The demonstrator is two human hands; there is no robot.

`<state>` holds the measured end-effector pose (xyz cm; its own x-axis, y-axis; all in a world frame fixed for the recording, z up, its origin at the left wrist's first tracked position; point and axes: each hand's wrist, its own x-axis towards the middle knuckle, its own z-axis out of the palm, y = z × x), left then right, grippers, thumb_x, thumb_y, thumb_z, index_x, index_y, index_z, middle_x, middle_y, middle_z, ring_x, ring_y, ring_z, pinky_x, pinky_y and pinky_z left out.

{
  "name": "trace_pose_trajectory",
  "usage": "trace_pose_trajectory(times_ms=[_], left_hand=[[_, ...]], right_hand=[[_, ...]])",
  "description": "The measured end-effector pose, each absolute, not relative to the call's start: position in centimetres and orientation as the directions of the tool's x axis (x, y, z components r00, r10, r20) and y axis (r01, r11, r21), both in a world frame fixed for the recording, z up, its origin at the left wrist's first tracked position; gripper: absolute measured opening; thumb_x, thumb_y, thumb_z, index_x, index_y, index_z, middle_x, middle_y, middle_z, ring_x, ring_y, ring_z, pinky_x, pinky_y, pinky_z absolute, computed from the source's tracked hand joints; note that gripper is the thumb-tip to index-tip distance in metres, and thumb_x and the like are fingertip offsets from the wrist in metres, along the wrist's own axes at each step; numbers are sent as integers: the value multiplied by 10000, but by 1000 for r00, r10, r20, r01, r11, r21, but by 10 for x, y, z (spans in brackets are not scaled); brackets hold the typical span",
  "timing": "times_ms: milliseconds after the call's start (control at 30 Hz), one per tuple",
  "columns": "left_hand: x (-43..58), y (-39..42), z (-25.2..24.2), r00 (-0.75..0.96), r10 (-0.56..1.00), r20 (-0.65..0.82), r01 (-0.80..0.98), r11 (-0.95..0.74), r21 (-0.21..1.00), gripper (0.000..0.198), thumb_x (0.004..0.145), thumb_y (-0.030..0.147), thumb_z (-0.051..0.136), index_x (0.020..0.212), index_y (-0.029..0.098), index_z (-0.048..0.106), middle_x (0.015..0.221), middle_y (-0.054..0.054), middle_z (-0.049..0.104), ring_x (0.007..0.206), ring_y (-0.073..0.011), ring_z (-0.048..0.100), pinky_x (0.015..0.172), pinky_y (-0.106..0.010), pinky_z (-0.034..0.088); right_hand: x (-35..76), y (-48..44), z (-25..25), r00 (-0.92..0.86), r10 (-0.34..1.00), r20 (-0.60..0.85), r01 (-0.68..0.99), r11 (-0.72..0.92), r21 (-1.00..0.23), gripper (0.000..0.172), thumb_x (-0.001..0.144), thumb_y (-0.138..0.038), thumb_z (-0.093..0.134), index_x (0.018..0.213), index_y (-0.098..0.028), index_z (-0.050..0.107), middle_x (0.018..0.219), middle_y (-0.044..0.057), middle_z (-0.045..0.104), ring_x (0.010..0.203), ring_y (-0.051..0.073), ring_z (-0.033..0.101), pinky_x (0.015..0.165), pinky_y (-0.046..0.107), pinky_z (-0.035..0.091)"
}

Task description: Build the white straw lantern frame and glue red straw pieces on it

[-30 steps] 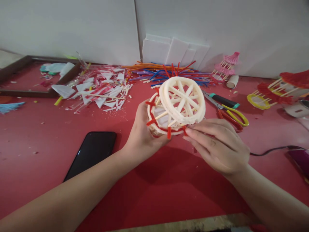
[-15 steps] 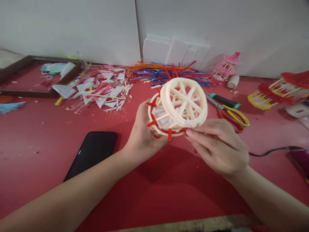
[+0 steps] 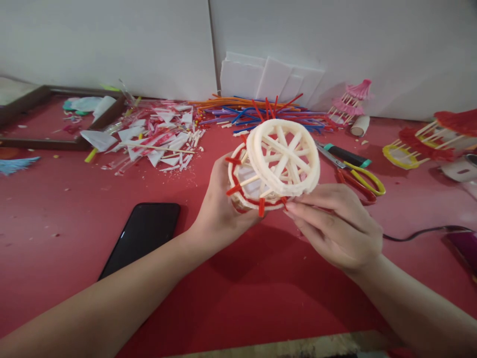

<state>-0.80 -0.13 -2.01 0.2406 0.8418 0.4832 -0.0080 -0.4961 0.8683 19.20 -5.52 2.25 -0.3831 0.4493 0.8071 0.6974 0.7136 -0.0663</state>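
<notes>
My left hand [image 3: 219,199] is closed round the lower part of a cream-white craft frame [image 3: 285,155], which I hold up tilted over the red table. Its top is a spoked ring of fuzzy pipe cleaner, joined by thin sticks to a lower ring. A red pipe cleaner [image 3: 261,206] runs along that lower ring, with several short red ends sticking outward. At the ring's near right side, my right hand [image 3: 335,226] pinches one of these red ends between thumb and fingertips. The left fingers behind the frame are hidden.
Behind the frame lie colored pipe cleaners [image 3: 238,112] and a pile of scraps [image 3: 164,139]. Scissors [image 3: 363,179] and a cutter [image 3: 348,155] lie to the right. A black phone [image 3: 143,238] is at left. Pink [image 3: 350,102] and red-yellow [image 3: 421,144] stick models stand at right.
Almost nothing differs. My right fingertips and the red end they pinch have shifted very slightly left; the left hand's grip on the frame stays the same.
</notes>
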Motion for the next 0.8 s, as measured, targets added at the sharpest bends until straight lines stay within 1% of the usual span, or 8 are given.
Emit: trace_pose_trajectory(times_ms=[167,267,333,467,533,667,733,800], left_hand=[[-8,-1,-19,228,838,496,40,-517,855,943,639,403,906,1394,314,348,1429,-105,509,1290,-307,566,1101,-493,498],[-7,0,-17,240,817,524,-5,-539,843,867,684,382,882,1379,312,369,1411,-99,523,1296,-292,563,1097,-465,504],[-8,1,-18,228,813,535,-17,-546,837,851,677,360,889,1364,292,392,1400,-105,527,1296,-290,561,1106,-462,493],[-12,0,-18,216,841,496,122,-527,841,873,620,312,916,1353,233,450,1396,-143,520,1331,-338,521,1139,-522,441],[-13,-2,-14,247,866,434,125,-473,872,816,654,310,891,1349,223,473,1401,-156,526,1317,-352,538,1105,-529,478],[-9,-5,0,357,887,292,-64,-289,955,675,732,312,846,1306,235,501,1304,-132,630,1188,-330,650,986,-486,588],[-8,-6,3,397,874,280,-137,-245,960,737,725,301,855,1344,292,456,1315,-107,630,1179,-328,660,923,-479,625],[-10,-8,3,451,852,268,-176,-209,962,819,739,281,845,1403,356,371,1351,-97,610,1141,-320,684,854,-473,654]], right_hand=[[192,-55,22,-398,459,794,687,723,-73,222,822,-71,706,1002,-201,704,865,42,723,809,183,687,688,355,605],[191,-54,22,-399,457,795,685,725,-73,223,822,-69,706,1005,-196,699,869,44,720,811,183,684,695,354,605],[191,-54,22,-403,464,789,684,725,-77,227,824,-70,708,1010,-200,692,883,44,716,813,181,681,702,353,604],[191,-53,19,-386,450,805,642,758,-116,294,804,-120,753,1066,-202,647,917,52,697,834,185,679,728,357,606],[193,-54,17,-323,481,815,609,765,-210,310,808,-167,751,1082,-218,615,912,44,688,829,192,681,730,368,610],[195,-56,9,-102,684,722,542,647,-537,303,837,-152,677,1122,-218,598,900,41,693,771,186,682,663,344,604],[196,-55,4,-29,714,700,514,611,-602,373,850,-145,660,1206,-229,589,935,41,703,800,190,691,674,342,611],[197,-54,1,-10,710,704,522,605,-601,381,869,-160,648,1234,-253,591,983,41,711,844,197,696,721,358,616]])
